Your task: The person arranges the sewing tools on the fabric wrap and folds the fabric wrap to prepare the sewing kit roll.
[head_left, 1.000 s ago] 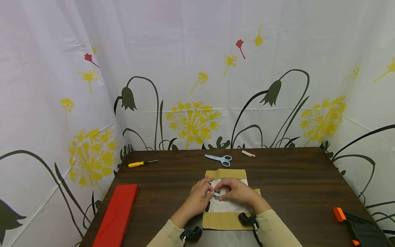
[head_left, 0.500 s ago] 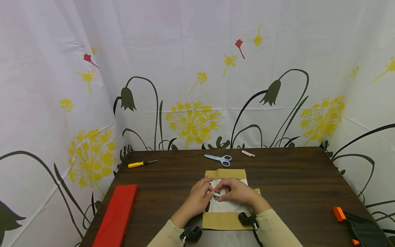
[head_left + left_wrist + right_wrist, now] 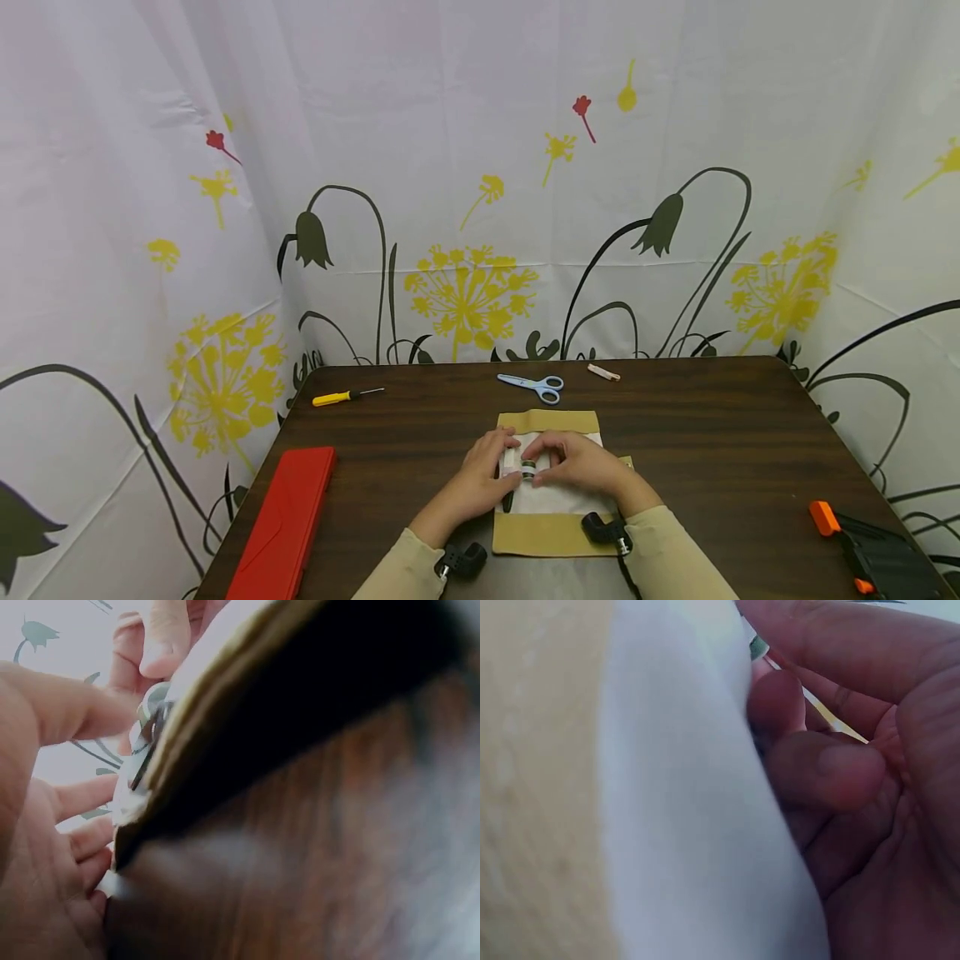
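A tan-and-white cloth roll (image 3: 555, 500) lies spread flat in the middle of the table. On its white part my right hand (image 3: 581, 467) pinches a small cylindrical roll (image 3: 528, 470) with green and white bands between thumb and fingertips. My left hand (image 3: 480, 479) lies at the cloth's left edge, thumb spread from the fingers, its thumb tip close to the banded roll. A slim dark item (image 3: 508, 502) shows beside that thumb. In the left wrist view the banded roll (image 3: 156, 697) sits at the cloth's edge. The right wrist view has most of it hidden.
Behind the cloth lie light blue scissors (image 3: 534, 387) and a small whitish stick-like piece (image 3: 603, 373). A yellow-handled screwdriver (image 3: 337, 399) lies at the back left. A red case (image 3: 288, 517) is on the left, a black-and-orange item (image 3: 870, 550) on the right.
My left thumb and fingers have spread apart and drawn back slightly to the left, showing more of the white cloth. The right hand keeps its pinch on the banded roll.
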A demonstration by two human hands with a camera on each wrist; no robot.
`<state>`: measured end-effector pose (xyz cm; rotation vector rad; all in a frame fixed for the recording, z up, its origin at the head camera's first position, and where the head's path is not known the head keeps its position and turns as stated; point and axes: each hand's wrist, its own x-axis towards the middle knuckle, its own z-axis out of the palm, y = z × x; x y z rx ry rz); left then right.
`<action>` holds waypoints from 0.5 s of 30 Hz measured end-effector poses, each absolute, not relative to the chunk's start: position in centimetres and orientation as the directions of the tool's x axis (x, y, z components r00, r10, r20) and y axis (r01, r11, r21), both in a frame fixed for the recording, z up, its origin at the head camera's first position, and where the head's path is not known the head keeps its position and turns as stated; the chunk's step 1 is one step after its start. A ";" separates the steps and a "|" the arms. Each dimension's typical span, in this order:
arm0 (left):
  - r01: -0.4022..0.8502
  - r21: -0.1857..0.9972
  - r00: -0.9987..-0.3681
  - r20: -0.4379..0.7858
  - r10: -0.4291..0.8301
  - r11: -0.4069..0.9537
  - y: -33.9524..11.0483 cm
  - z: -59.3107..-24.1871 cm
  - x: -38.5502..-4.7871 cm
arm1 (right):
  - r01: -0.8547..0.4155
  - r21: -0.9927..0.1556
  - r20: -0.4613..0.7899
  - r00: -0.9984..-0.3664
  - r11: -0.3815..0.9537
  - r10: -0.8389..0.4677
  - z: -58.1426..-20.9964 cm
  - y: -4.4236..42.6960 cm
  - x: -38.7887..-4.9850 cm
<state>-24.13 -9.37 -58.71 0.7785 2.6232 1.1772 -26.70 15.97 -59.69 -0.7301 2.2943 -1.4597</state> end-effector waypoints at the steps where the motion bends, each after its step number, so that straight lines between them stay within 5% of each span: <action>1: 0.396 0.728 -0.848 0.055 0.527 0.561 -9.4 -58.7 -24.1 | -0.232 -0.913 -0.003 -0.818 0.336 -0.575 -59.6 16.1 -26.7; 9: 0.384 0.670 -0.854 -0.005 0.521 0.636 -9.3 -58.8 -24.1 | 0.092 -0.996 -0.067 -0.824 -0.017 -0.563 -59.5 17.4 -26.8; 15: 0.405 0.622 -0.858 0.005 0.513 0.670 -9.1 -59.1 -24.0 | 0.118 -0.966 0.008 -0.875 -0.231 -0.484 -59.7 18.8 -27.2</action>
